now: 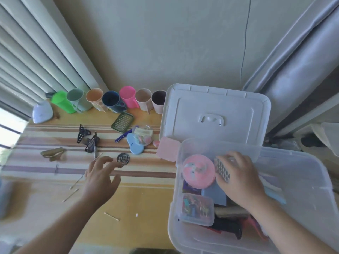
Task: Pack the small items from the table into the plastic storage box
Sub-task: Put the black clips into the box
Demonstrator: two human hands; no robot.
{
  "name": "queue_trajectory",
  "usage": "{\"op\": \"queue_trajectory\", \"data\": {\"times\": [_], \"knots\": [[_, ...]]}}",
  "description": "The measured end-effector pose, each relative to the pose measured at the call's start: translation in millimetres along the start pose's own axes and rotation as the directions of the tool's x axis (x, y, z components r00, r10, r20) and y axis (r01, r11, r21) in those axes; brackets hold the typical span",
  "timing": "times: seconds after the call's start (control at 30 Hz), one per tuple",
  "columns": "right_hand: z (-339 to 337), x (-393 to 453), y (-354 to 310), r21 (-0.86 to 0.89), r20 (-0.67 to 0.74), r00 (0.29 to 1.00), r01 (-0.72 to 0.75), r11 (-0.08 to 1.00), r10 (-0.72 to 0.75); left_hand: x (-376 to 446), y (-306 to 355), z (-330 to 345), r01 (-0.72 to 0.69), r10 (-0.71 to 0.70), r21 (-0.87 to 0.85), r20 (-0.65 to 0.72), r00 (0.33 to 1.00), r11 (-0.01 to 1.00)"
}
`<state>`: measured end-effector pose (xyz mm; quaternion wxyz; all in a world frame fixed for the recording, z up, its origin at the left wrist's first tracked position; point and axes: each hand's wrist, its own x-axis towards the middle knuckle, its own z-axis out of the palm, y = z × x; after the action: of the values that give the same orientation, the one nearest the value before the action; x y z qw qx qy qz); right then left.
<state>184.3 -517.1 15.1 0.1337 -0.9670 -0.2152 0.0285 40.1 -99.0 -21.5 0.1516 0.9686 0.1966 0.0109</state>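
Note:
The clear plastic storage box (302,173) stands open at the right of the table, its white lid (216,110) leaning up behind it. Inside lie a round pink case (198,171), a small clear case of coloured pins (198,208) and dark cloth. My right hand (238,178) is inside the box, shut on a white lattice-patterned piece (222,169). My left hand (100,173) hovers over the striped cloth with fingers spread, fingertips just left of a round black needle disc (123,158).
Along the wall stands a row of coloured cups (110,100). On the cloth lie black hair clips (88,138), a green soap tray (122,119), a blue case (134,145), a clear round box (143,134), a pink pad (167,148), a brown clip (53,153) and cotton swabs (111,216).

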Motion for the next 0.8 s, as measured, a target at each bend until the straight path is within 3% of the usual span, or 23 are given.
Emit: {"op": "queue_trajectory", "data": {"times": [0.1,0.23,0.37,0.47,0.63,0.73,0.8], "knots": [[-6.0,30.9,-69.9,0.04,-0.178,0.965,0.205,0.978,-0.195,27.0,-43.7,1.0,0.053,-0.056,0.028,0.09,0.994,0.998],[18.7,84.7,-171.7,0.069,-0.107,0.932,0.356,0.932,-0.348,65.4,-96.7,-12.5,0.07,-0.077,0.046,0.177,0.981,0.997],[78.2,141.6,-242.2,-0.021,0.237,0.934,0.279,0.96,-0.266,107.1,-151.4,-26.8,0.1,-0.114,0.075,0.215,0.97,0.992],[124.7,173.7,-266.3,-0.091,0.394,0.906,0.209,0.974,-0.157,130.8,-188.9,-22.5,0.135,-0.171,0.136,0.3,0.938,0.981],[175.3,189.9,-301.7,-0.166,0.416,0.906,0.164,0.972,-0.082,159.0,-211.2,7.1,0.086,-0.085,0.016,0.382,0.92,0.996],[186.8,190.7,-324.2,-0.188,0.352,0.927,0.207,0.96,-0.131,169.2,-202.4,27.6,0.029,-0.006,-0.05,0.413,0.911,0.998],[190.4,193.5,-337.5,-0.151,0.344,0.923,0.237,0.96,-0.174,170.3,-200.0,34.5,0.068,-0.039,-0.057,0.399,0.916,0.996]]}}
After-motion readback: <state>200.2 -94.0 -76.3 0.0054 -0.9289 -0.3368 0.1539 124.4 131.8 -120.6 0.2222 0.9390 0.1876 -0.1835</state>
